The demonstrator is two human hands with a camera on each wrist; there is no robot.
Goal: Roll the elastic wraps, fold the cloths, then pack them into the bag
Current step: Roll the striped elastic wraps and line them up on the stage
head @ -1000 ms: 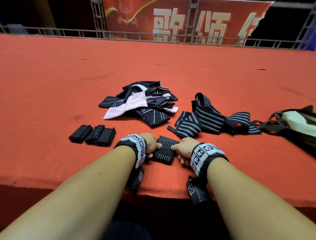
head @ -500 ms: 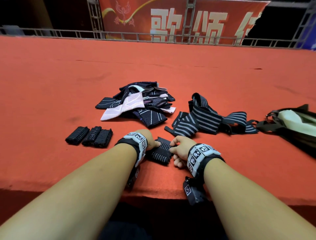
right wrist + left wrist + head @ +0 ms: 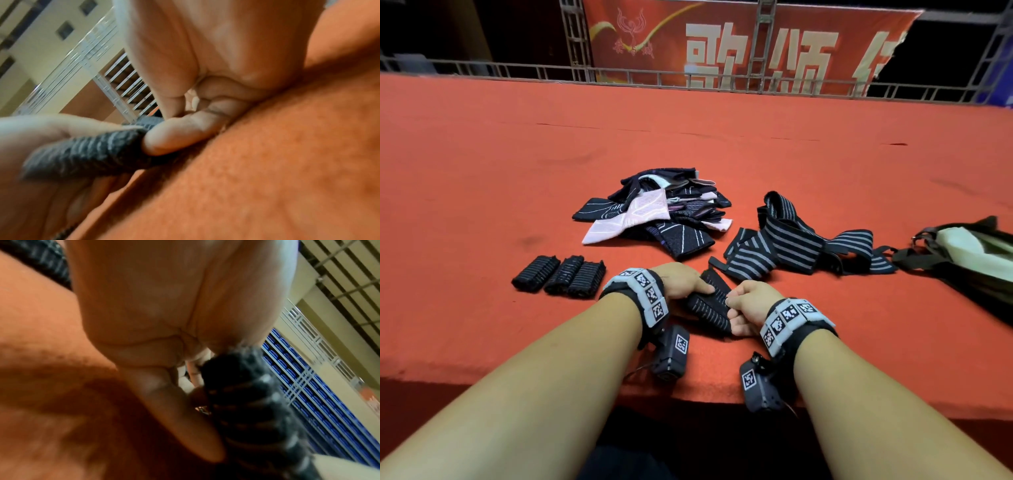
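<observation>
rolled wraps (image 3: 558, 277): 3 | left hand (image 3: 681, 282) and right hand (image 3: 750, 305) fingers curled, gripping 1 half-rolled wrap (image 3: 709, 305) | bag (image 3: 969, 253): 1 | banner (image 3: 743, 44) characters: unread

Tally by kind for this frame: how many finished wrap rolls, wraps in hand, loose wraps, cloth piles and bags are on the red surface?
Finished rolls: 3
Wrap in hand, gripped by left hand and right hand: 1
Loose striped wraps: 1 tangled heap, number of wraps cannot be told
Cloth pile: 1, number of cloths cannot be told
Bag: 1
Total: 7 countable items or heaps
</observation>
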